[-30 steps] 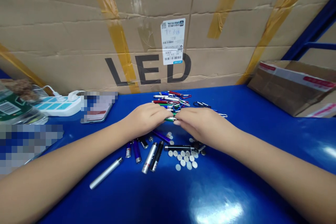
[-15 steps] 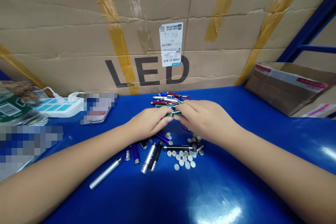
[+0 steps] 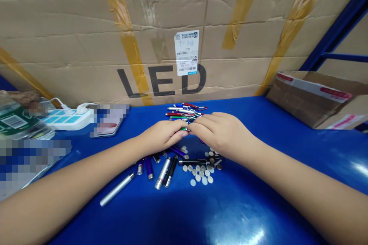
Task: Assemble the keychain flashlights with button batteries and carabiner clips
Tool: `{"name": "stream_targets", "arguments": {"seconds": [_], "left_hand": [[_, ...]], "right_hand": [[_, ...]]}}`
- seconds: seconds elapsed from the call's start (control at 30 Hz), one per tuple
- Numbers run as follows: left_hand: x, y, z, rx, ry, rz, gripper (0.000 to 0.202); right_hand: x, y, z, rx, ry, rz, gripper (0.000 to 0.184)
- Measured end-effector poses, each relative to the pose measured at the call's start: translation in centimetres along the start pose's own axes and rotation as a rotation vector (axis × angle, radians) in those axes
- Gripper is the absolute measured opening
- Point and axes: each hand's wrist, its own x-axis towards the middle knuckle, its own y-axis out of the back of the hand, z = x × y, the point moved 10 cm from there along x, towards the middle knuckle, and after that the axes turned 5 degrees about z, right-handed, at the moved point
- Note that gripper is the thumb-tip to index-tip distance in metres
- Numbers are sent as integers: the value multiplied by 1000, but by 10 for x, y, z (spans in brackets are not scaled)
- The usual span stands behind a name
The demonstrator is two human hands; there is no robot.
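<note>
Both hands meet over the middle of the blue table (image 3: 178, 218). My left hand (image 3: 162, 134) pinches a green mini flashlight (image 3: 184, 128), of which only a short stretch shows between the fingers. The curled fingers of my right hand (image 3: 224, 131) close on its other end and hide most of it. Just beyond lies a pile of coloured mini flashlights (image 3: 181, 114) with small metal clips. On the near side are button cells (image 3: 203, 172), a black tube (image 3: 193, 162), a silver tube (image 3: 163, 173) and a purple tube (image 3: 149, 168).
A large cardboard box (image 3: 161, 15) stands along the back. At left are a white power strip (image 3: 69, 119), a phone (image 3: 106, 130) and a plastic bottle (image 3: 20, 116). A small open carton (image 3: 310, 97) sits at right. One silver tube (image 3: 117, 189) lies apart, near my left forearm.
The right fingers have closed further over the green flashlight, so less of it and its metal end shows. The view has shifted slightly; the things on the table have stayed put.
</note>
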Motion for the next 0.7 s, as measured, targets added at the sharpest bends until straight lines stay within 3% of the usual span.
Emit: {"name": "stream_targets", "arguments": {"seconds": [0.1, 0.23, 0.4, 0.47, 0.53, 0.7], "left_hand": [[-1, 0, 4, 112, -63, 22, 32], [-4, -1, 11, 252, -164, 65, 38], [-4, 4, 26, 384, -271, 144, 34], [-3, 5, 32, 434, -303, 167, 33], [-1, 6, 32, 443, -282, 173, 34], [-1, 4, 20, 389, -177, 136, 35]], "right_hand": [[-1, -11, 10, 94, -123, -84, 20], [-8, -28, 31, 384, -436, -195, 14], [-19, -41, 37, 774, -716, -255, 19], [-23, -45, 36, 821, -771, -286, 22], [-20, -40, 37, 691, -694, -269, 20], [-6, -20, 19, 98, -154, -185, 19]]}}
